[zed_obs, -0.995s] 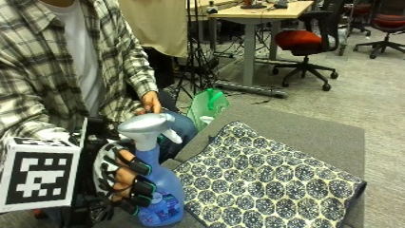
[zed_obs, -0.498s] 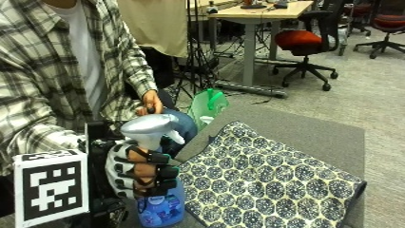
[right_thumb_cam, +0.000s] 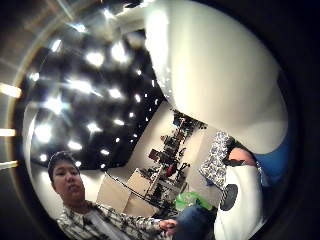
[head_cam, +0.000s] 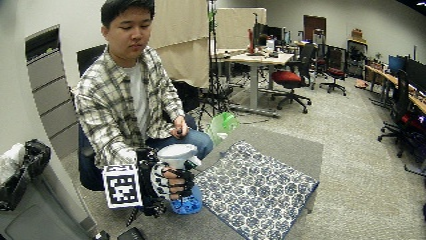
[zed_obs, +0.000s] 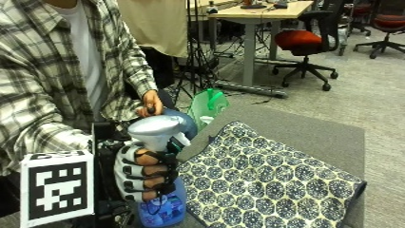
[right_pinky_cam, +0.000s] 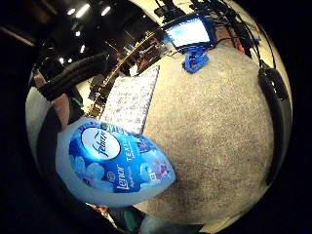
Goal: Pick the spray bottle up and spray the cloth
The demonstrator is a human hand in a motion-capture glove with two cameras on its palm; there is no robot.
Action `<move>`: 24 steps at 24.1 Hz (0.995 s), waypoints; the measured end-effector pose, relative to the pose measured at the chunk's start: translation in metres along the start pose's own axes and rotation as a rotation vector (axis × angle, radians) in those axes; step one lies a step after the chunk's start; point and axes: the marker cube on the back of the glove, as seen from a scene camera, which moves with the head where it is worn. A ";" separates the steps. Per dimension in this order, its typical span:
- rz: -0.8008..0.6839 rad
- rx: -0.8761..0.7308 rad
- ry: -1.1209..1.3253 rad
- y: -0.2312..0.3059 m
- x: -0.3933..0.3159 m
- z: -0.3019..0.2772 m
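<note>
A: Nearest to us, the gloved right hand (zed_obs: 144,174) has its fingers curled round the neck of the spray bottle (zed_obs: 159,187), clamped on it just under the white trigger head. The blue base sits low at the near left edge of the grey bench (zed_obs: 316,137), and I cannot tell whether it rests on the bench or is just clear of it.

B: Where is the nozzle aimed?

A: Roughly right, toward the patterned cloth (zed_obs: 265,183), which lies flat on the bench just beside the bottle. What worries me is the grip. All 4 fingers look wrapped round the neck, and I cannot see 1 resting on the trigger.

B: So the hand may have to shift before it can squeeze?

A: I think so, and shifting fingers on a smooth bottle could let it slip or tilt. The little-finger palm view shows the labelled body (right_pinky_cam: 117,163) close against the palm, so there is little room to regrip.

B: Anything else?

A: Aim. If the nozzle points too high, the mist could pass over the cloth. Further off, the bare left hand (zed_obs: 152,103) rests on the person's lap by a green bag (zed_obs: 208,105), giving the bottle no support.
</note>
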 end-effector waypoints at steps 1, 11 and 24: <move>-0.005 0.008 0.005 -0.001 0.001 0.000; 0.000 0.036 -0.006 -0.004 0.004 -0.002; 0.025 0.030 -0.029 0.021 0.010 -0.003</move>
